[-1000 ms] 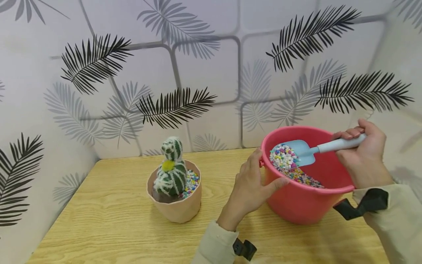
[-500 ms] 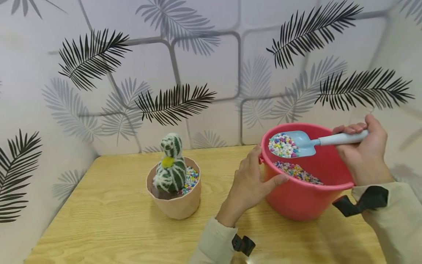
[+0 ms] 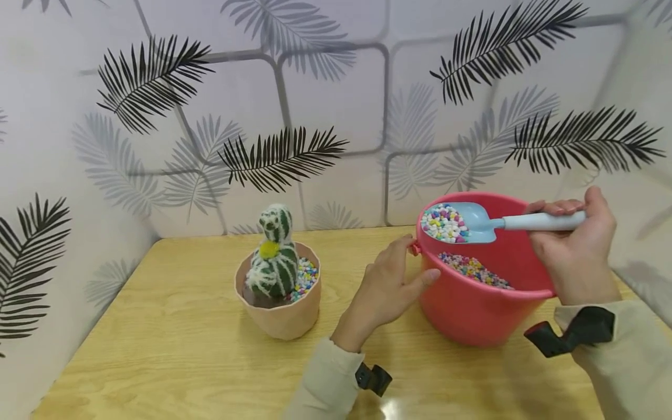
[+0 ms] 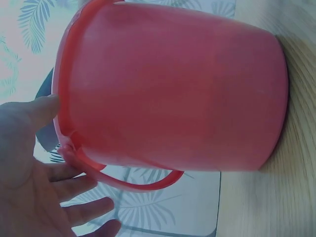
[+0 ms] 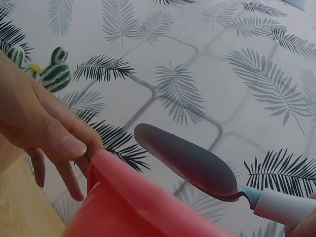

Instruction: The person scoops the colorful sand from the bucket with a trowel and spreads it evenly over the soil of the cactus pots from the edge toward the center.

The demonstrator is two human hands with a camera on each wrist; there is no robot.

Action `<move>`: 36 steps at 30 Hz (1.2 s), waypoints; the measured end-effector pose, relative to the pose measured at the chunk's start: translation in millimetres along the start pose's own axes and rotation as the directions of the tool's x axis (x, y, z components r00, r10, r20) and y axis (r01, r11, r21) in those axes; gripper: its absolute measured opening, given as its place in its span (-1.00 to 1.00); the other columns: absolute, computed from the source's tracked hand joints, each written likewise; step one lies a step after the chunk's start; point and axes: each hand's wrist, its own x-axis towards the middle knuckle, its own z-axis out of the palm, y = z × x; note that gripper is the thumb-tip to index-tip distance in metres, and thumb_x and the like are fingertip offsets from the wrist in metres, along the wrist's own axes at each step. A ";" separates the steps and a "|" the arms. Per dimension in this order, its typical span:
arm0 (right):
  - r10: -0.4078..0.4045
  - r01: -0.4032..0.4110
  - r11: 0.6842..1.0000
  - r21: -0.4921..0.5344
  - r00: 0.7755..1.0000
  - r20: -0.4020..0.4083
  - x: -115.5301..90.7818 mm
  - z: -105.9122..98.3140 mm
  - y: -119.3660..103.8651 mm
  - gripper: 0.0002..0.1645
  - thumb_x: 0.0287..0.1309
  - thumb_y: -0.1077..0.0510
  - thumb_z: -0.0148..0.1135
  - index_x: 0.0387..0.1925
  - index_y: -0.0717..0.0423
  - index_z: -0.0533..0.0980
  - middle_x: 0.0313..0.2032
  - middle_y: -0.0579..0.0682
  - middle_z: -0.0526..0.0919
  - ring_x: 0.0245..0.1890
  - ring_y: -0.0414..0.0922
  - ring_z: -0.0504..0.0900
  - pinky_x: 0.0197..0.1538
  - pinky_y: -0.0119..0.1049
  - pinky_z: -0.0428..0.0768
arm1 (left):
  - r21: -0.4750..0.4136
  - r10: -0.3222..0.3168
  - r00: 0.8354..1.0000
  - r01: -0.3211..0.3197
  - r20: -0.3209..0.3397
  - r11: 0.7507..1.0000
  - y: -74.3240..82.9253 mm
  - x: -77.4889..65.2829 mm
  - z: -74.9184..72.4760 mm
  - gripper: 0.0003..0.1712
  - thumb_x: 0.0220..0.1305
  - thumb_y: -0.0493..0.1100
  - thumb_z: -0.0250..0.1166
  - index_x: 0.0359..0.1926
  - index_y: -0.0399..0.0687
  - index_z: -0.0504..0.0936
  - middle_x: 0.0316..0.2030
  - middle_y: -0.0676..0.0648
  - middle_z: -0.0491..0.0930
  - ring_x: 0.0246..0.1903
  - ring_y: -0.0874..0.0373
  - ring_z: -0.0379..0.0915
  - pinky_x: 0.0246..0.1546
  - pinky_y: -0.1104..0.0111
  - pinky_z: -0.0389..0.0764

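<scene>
My right hand (image 3: 580,251) grips the white handle of a light blue scoop (image 3: 480,221). The scoop's blade is level over the bucket's mouth and carries a heap of small multicoloured pebbles (image 3: 445,223). Below it stands a red bucket (image 3: 472,315) with more mixed pebbles (image 3: 472,269) inside. At the bucket's left rim is my left hand (image 3: 380,289), its fingertips right at the handle joint. In the left wrist view the fingers of that hand (image 4: 24,168) are loosely spread, the thumb tip at the rim. The right wrist view shows the scoop (image 5: 190,160) from underneath.
Left of the bucket, a pale pink pot (image 3: 283,321) holds a furry green cactus figure (image 3: 273,274) with a yellow flower and some coloured pebbles (image 3: 305,280). Both containers stand on a wooden table (image 3: 173,350), with a leaf-patterned wall (image 3: 336,105) close behind.
The loaded scoop has risen from the pebbles in the bucket to rim height and shifted slightly left. My left hand has eased back a little to the left from the rim.
</scene>
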 end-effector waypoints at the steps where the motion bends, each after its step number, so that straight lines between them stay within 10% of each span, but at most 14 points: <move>1: -0.006 0.006 1.000 -0.006 1.000 0.005 -1.2 0.4 1.4 -0.46 0.24 0.03 0.16 -0.72 0.28 0.29 -0.71 0.15 0.30 -0.67 0.04 0.30 -0.26 -0.14 0.38 | 0.004 0.002 1.000 -0.002 0.009 1.000 0.2 0.0 -1.4 -0.28 0.33 0.20 0.11 0.36 -0.05 0.19 0.15 -0.01 0.43 0.12 0.09 0.36 0.06 0.09 0.42; 36: 0.132 -0.136 0.990 0.027 0.985 0.113 -28.7 -1.2 66.2 -0.55 0.30 0.16 0.07 -0.66 0.31 0.31 -0.71 0.19 0.35 -0.65 0.07 0.35 -0.21 -0.07 0.36 | 0.021 -0.116 0.993 0.117 -0.028 0.993 -18.3 -42.9 -47.1 -0.28 0.33 0.03 0.15 0.38 -0.19 0.15 0.33 -0.21 0.25 0.30 -0.09 0.23 0.25 0.06 0.34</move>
